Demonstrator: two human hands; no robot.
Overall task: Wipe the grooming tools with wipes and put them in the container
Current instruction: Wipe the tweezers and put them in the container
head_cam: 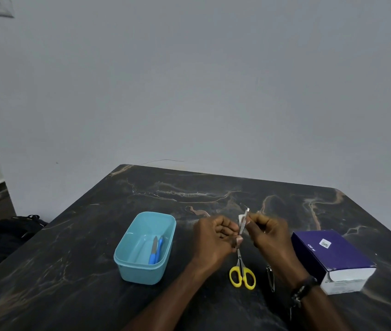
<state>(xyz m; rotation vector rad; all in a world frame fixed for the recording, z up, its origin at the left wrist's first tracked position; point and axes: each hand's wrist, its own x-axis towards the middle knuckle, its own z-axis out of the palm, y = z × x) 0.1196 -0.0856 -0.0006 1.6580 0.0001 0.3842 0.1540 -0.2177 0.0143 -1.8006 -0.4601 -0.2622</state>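
Metal nail file (243, 222), long axis near upright, is pinched at its lower end by the left hand (216, 237); a white wipe (241, 219) is pinched around it by the right hand (269, 231). Right of the teal container (127, 253), nearer the left hand.

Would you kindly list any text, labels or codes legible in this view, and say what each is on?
Purple box, top: small white logo, too blurred to read.
Purple box, top: white sticker with a square code, not readable.
Purple box, white end face: faint print, too blurred to read.
No other text shows.
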